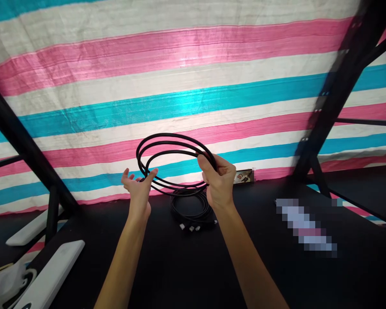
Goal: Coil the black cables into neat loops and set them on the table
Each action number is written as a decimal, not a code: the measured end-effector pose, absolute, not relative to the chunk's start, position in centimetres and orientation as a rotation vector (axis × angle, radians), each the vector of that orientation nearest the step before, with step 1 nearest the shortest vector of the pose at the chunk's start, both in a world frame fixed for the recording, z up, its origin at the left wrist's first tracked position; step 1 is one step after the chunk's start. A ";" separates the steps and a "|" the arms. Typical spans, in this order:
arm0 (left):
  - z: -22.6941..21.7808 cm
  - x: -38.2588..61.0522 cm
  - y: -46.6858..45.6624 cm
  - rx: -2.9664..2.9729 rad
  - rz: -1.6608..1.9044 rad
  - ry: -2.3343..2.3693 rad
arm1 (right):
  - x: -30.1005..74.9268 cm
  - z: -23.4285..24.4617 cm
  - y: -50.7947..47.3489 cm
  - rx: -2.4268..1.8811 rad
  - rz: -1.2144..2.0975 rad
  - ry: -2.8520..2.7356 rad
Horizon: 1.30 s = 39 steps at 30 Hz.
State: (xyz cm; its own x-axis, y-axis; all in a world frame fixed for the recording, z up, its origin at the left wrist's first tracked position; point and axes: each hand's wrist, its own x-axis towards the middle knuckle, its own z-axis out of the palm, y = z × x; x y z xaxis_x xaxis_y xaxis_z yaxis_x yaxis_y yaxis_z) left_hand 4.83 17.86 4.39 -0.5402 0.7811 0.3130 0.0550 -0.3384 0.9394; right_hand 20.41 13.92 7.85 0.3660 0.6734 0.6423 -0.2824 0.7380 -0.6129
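Between my hands hangs a black cable [173, 152], wound in several loose loops in front of the striped sheet. My right hand [220, 178] is closed round the right side of the loops, thumb on the near side. At the left side of the loops, my left hand [138, 186] has its thumb and fingers spread apart. The loops pass between them and seem to rest against the hand. Below, a second coil of black cable [176, 210] lies on the black table [180, 266]. Several light-coloured connector ends [191, 228] point towards me from its front.
White oblong devices [54, 274] lie at the left, beside a whitish bag-like item [6, 281]. Black frame posts [328, 98] slant up on both sides. A striped sheet [180, 68] hangs behind. A small picture card [244, 176] and a blurred-out item [304, 225] are at the right.
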 end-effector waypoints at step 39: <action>4.8 1.8 17.9 1.310 1.231 0.819 | 22.5 8.3 14.6 -0.564 0.833 -0.790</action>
State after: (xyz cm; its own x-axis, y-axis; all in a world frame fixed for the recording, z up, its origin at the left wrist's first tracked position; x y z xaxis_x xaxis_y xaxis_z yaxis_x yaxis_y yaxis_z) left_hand 1.81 17.88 4.83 0.2193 0.9560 0.1948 -0.1900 -0.1541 0.9696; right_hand 22.47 14.60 8.31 0.4258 0.8180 0.3868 -0.4295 0.5590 -0.7092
